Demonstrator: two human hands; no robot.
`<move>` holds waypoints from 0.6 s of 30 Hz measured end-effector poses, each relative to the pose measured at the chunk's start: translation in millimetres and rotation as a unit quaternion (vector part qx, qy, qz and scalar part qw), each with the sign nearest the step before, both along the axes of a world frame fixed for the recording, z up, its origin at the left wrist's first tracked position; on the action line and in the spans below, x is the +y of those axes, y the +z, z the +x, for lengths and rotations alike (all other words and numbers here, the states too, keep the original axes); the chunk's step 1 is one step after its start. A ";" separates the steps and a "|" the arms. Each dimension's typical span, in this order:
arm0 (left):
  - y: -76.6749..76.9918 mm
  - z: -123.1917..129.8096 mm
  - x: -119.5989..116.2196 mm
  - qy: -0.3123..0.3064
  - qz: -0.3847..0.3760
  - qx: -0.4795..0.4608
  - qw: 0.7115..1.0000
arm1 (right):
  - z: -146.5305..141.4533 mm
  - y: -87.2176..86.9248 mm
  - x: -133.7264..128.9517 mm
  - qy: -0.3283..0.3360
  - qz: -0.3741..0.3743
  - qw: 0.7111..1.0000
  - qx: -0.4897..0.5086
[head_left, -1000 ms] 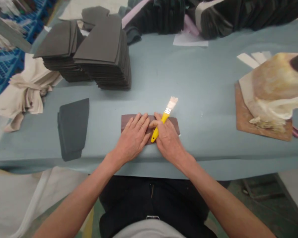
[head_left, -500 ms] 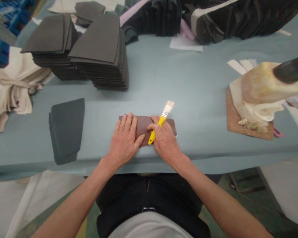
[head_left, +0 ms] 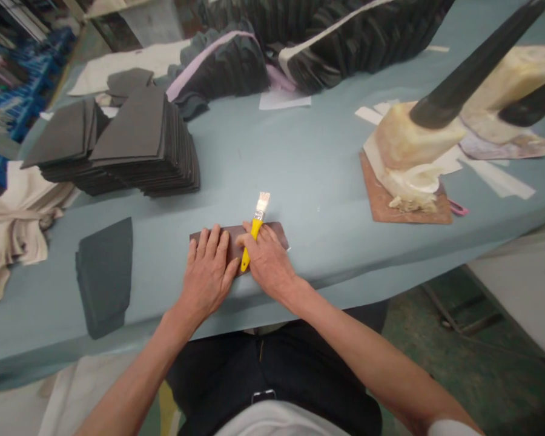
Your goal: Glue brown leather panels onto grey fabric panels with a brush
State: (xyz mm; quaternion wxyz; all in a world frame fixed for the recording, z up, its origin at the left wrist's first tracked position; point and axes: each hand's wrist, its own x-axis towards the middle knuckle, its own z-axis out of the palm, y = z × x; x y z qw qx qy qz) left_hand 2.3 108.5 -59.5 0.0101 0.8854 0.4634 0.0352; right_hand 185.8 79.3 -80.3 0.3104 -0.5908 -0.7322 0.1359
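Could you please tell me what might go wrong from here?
The right hand rests on the brown piece while also holding the yellow-handled brush, so a shift of that hand might drag the brush against the piece. The left hand lies flat on the same piece; uneven pressure could perhaps skew it. The dark pieces on the left lie near the table's near edge, so a nudge might push some off.

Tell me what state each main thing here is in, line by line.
Brush: held, bristles pointing forward
Brown piece: flat, partly covered
Left grip: open, laid on the brown piece
Right grip: closed on the brush, over the brown piece
Dark stacks: piled, edges slightly uneven
Loose dark pieces: flat, overlapping
Beige cloth: heaped, creased
Nearer pale object with black rod: standing on brown board
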 end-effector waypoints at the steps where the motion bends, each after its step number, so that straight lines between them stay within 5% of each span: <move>1: 0.2 2.6 0.8 -0.011 -0.006 0.003 1.000 | 0.2 1.1 0.1 -0.002 -0.002 1.000 0.012; 8: -8.7 17.0 6.2 -0.059 -0.010 0.008 0.998 | -2.5 11.1 -3.4 -0.015 -0.011 0.999 0.050; 18: -0.5 29.1 -1.5 -0.006 -0.016 -0.007 1.000 | -14.8 17.4 -3.9 -0.050 -0.043 0.997 0.045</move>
